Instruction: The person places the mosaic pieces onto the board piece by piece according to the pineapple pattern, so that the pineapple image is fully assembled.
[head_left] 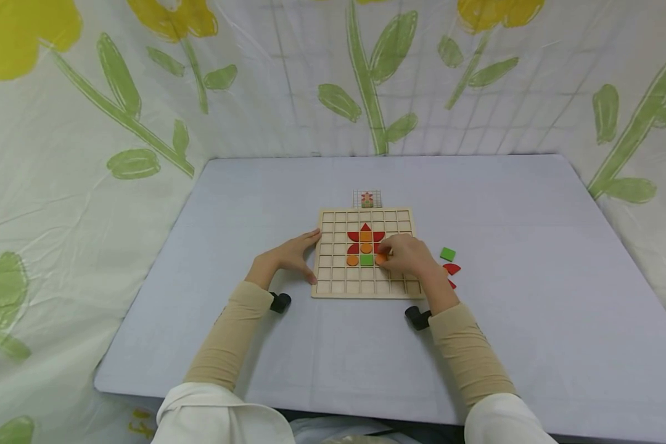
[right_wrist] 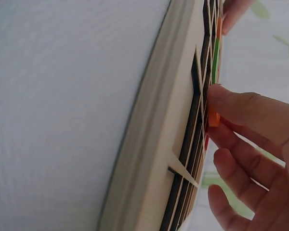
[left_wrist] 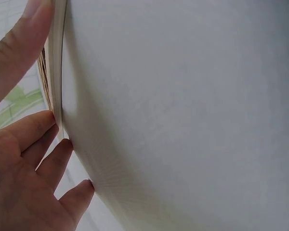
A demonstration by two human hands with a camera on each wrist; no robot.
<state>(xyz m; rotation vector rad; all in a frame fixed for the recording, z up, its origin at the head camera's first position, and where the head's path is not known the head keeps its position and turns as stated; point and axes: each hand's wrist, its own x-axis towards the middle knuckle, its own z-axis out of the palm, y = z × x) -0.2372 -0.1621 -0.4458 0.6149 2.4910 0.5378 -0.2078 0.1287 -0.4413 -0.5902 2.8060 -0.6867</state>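
A wooden grid board lies on the table with red, orange and green pieces in its cells. My left hand touches the board's left edge, thumb and fingers spread apart. My right hand pinches an orange disc between thumb and forefinger, over the cell right of a green square. In the right wrist view the orange disc shows edge-on beneath the thumb. Another orange disc sits left of the green square. An orange square lies higher up, below a red triangle.
Behind the board lies a small pattern card with a gridded figure. Loose pieces lie right of the board: a green square and a red quarter-circle, with others partly hidden by my right wrist. A flowered sheet hangs behind the table.
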